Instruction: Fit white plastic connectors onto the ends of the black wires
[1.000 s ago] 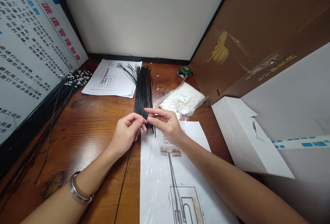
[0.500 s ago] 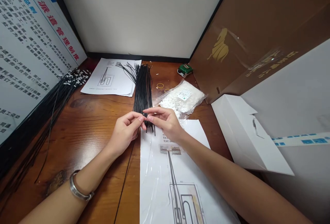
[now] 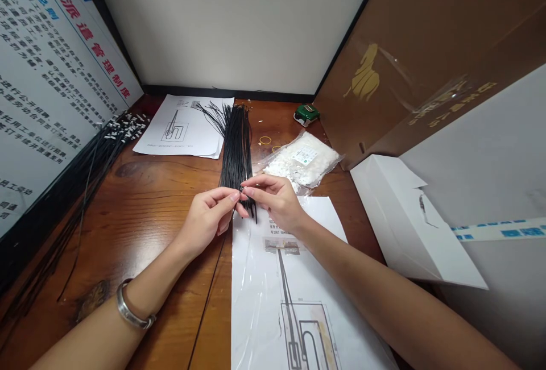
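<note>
My left hand (image 3: 210, 215) is closed in a pinch on a black wire (image 3: 207, 296), which trails down from the hand over the table. Meeting it fingertip to fingertip is my right hand (image 3: 275, 202), also pinched; whatever lies between its fingers is too small to make out. Just beyond both hands lies a thick bundle of black wires (image 3: 236, 145), its near ends partly hidden by the fingers. A clear bag of small white pieces (image 3: 313, 157) rests beyond my right hand. Under my right forearm is a printed drawing sheet (image 3: 256, 290) with a plastic-like sheen.
Another bundle of black wires with white ends (image 3: 91, 171) lies at the left. Printed papers (image 3: 149, 131), yellow rubber bands (image 3: 265, 141) and a green tape measure (image 3: 306, 113) are at the back. A brown carton (image 3: 405, 46) and white box (image 3: 396, 216) stand at the right.
My hands stay together at nearly the same place, with the fingertips shifted slightly. The right fingers have moved a little to the right, and a left finger now reaches out lower.
</note>
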Motion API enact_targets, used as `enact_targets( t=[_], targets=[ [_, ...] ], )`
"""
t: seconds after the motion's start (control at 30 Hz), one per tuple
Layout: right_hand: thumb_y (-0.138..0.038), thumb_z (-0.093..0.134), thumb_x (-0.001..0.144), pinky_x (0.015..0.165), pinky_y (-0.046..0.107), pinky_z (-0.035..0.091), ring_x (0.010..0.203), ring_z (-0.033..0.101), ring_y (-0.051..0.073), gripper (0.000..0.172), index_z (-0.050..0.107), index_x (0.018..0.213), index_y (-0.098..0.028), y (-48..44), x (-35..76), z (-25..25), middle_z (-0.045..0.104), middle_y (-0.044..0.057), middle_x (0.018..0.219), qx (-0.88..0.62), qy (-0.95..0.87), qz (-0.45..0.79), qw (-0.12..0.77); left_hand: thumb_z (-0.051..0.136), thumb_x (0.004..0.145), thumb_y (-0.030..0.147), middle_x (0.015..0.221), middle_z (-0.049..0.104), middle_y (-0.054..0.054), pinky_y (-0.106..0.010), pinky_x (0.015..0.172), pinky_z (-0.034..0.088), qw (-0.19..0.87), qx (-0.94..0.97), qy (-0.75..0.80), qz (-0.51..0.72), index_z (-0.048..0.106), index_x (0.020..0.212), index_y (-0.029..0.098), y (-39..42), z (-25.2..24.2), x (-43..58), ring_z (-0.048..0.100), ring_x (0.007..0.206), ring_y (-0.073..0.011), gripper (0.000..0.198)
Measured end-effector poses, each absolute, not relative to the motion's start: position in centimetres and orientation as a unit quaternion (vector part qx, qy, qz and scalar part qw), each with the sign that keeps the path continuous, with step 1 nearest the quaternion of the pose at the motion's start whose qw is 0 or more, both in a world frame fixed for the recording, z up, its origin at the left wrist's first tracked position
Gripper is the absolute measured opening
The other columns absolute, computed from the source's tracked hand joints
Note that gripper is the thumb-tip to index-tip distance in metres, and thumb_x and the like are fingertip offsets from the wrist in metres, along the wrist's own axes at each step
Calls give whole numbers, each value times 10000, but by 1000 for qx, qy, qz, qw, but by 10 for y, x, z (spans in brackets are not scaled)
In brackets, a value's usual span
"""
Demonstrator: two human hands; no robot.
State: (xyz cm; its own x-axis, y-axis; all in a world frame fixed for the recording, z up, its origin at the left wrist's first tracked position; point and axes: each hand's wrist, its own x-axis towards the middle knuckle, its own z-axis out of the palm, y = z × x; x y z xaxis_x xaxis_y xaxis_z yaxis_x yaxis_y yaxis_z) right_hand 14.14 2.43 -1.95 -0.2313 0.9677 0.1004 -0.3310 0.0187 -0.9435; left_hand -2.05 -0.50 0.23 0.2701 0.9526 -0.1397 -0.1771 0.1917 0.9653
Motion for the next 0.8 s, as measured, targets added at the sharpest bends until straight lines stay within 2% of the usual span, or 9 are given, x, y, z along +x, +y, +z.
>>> enact_targets(
  t=[0.2,0.4,0.67,0.8],
  targets=[
    [-279,783,661,437,229,362,503,481,76,115,741,751,-220,24,142,-19,646,-13,615,-328,-490,613,525,654,815,354,674,690,-39,-180,362,273,667,467,392,428,700,859,132,-4,0,-24,371,392,-43,231],
    [-276,776,660,419,226,330,509,470,72,107,741,747,-225,23,143,-18,647,-8,653,-327,-487,610,532,698,764,363,663,709,-55,-188,362,288,672,472,393,414,705,797,125,-3,4,-26,389,377,-46,241],
    [-299,777,667,389,233,215,424,341,43,135,740,771,-222,25,144,-22,591,-36,568,-320,-490,617,526,742,708,357,652,719,-61,-189,341,285,688,458,392,403,677,725,128,-2,6,-27,407,350,-46,239],
    [-319,782,667,392,235,207,420,324,45,154,747,785,-227,25,145,-24,569,-45,539,-321,-493,617,523,745,699,360,648,715,-55,-192,347,287,685,459,397,403,664,701,133,-2,7,-26,393,350,-43,241]
  ],
)
